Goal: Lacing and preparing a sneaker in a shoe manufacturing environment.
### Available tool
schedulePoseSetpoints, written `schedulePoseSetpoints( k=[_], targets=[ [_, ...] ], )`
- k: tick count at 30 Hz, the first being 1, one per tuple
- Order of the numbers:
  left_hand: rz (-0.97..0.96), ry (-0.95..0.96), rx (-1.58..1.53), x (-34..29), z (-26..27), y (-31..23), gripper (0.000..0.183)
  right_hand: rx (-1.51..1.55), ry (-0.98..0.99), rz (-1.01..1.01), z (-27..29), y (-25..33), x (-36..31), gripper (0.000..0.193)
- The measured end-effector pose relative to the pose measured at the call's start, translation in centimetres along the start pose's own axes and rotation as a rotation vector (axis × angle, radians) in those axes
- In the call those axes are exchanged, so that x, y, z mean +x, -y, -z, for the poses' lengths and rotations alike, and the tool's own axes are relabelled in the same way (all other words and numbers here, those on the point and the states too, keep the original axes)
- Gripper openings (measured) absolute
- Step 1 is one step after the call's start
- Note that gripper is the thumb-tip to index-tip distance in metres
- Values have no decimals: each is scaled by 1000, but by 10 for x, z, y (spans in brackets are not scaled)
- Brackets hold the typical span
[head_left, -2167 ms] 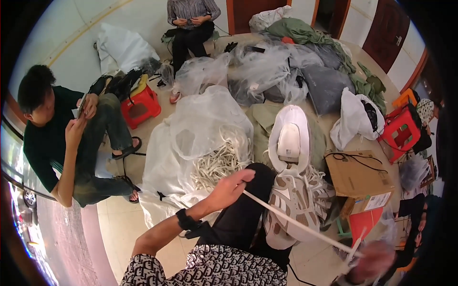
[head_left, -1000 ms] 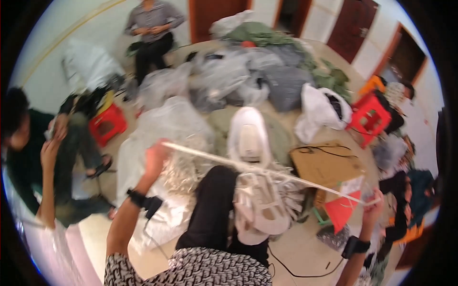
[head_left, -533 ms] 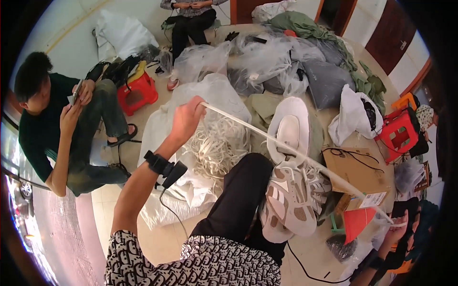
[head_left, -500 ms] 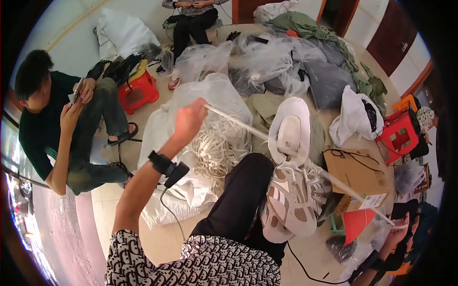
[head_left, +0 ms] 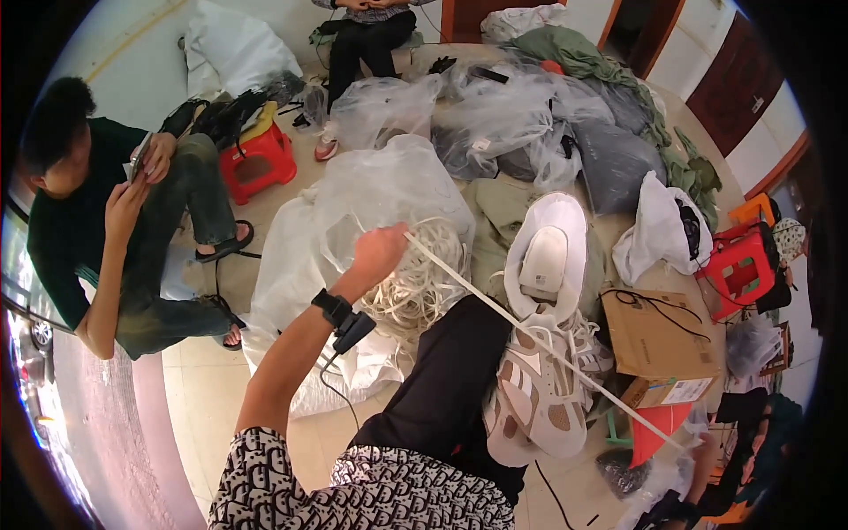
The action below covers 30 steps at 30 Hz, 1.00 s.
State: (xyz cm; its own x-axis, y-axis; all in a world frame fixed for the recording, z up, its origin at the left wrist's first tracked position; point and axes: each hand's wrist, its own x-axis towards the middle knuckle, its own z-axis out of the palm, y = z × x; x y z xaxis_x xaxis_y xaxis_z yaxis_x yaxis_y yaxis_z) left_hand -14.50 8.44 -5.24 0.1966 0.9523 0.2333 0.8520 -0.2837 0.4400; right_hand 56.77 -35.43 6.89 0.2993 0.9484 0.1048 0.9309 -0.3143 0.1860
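Observation:
A flat white shoelace (head_left: 503,311) runs taut on a slant across the view. My left hand (head_left: 380,251) is closed on its upper end, over a tangled heap of similar white laces (head_left: 422,287). At the lower right, my right hand (head_left: 702,452) grips the other end, its fingers small and partly blurred. Between my hands, the lace passes in front of a white and beige sneaker (head_left: 541,389) by my right knee. That sneaker stands toe toward me with its pale insole showing. More sneaker parts show beside and beneath it.
A seated person (head_left: 97,221) holds a phone at the left; another sits at the back. Clear plastic bags (head_left: 495,115) pile up ahead. Red stools (head_left: 256,161) stand on both sides. A cardboard box (head_left: 658,336) lies right of the sneakers. A cable hangs from my left wrist.
My left hand has moved down and right, toward the heap of laces. My right hand has come inward and slightly down. The stretched lace now slants lower across the sneaker.

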Motion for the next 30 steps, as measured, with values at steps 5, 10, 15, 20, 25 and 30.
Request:
schedulePoseSetpoints(
  k=[5,10,15,20,25,30],
  targets=[
    [-55,66,-76,-22,43,-29,15,292,-101,251,16,228,80,37],
    [-172,83,-137,-46,61,-65,13,869,50,616,81,462,131,57],
    [-275,11,-232,-66,62,-79,9,834,73,816,24,559,151,42],
    [-116,140,-464,-77,49,-66,12,1167,536,602,40,543,152,12],
    [-69,228,-659,-82,42,-74,16,1240,459,503,49,530,145,29],
    [103,274,-889,-82,44,-84,19,657,-160,873,14,557,144,21]
  ],
)
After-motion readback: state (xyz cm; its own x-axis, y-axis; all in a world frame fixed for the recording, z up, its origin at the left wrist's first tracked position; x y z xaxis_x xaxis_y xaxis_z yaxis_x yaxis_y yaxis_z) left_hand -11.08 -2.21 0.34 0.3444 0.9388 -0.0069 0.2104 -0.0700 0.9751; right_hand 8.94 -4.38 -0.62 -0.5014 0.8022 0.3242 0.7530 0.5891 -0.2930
